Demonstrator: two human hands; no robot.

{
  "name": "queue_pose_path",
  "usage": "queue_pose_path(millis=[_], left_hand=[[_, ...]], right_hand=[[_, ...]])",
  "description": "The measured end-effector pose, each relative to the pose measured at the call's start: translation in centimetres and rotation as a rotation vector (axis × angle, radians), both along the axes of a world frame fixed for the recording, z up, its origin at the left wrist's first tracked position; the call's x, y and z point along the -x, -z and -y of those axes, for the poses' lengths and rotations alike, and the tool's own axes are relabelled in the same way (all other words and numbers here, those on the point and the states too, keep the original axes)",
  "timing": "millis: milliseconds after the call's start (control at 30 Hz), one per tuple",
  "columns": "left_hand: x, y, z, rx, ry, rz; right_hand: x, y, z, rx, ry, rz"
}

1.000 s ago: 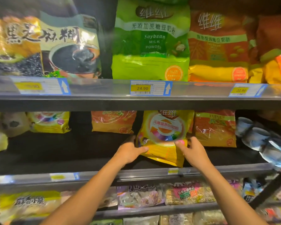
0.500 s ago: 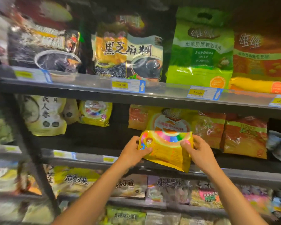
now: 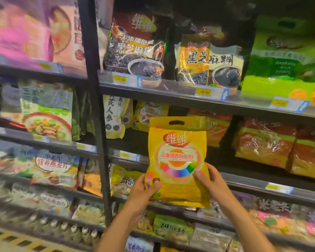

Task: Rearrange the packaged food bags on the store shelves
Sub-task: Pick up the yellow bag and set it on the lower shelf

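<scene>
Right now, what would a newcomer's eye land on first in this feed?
The bright yellow bag, upright at centre in front of the middle shelf, with the left hand and right hand holding its lower corners. Next, the two dark bags on the shelf above, and the green soybean bag at upper right.

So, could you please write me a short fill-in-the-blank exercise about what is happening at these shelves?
1. The bag held between the left hand and the right hand is mainly ____ in colour.
2. Its handle slot is at the ____ edge.
3. The price tag below the black sesame bag reads ____.

Missing words: yellow; top; 19.90
</scene>
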State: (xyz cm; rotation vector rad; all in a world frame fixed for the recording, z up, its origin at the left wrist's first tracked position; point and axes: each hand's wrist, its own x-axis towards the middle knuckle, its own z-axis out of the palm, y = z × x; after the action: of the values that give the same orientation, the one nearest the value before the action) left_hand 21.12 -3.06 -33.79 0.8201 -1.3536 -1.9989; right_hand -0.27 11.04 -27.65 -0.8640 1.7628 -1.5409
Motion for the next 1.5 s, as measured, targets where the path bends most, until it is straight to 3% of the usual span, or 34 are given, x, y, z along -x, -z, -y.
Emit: queue_pose_path(millis=[133,567,800,1067,1233,1500], left_hand=[[-3.2,1.5,0.3,-0.045,-0.015,-0.052],[-6.2,0.2,4.5,0.161,-0.097,0.081],[-3.7,-2.9,11.3,0.217,-0.050,0.139],[0.5,-4.9,19.0,0.306,-0.079,0.204],[2.6,-4.7,22.8,0.295,-0.121,0.327],[5.5,-3.3,27.5,0.456,-0.168,0.674]], right_hand=[[-3.4,1.6,1.6,-0.009,-0.143,0.210],[-6.4,2.1,7.3,0.014,-0.135,0.145],[-2.9,1.3,13.8,0.065,-0.120,0.177],[1.9,-1.4,21.4,-0.090,-0.176,0.195],[3.9,-1.7,24.2,-0.163,-0.360,0.158],[6.0,0.4,28.2,-0.111,-0.333,-0.094]])
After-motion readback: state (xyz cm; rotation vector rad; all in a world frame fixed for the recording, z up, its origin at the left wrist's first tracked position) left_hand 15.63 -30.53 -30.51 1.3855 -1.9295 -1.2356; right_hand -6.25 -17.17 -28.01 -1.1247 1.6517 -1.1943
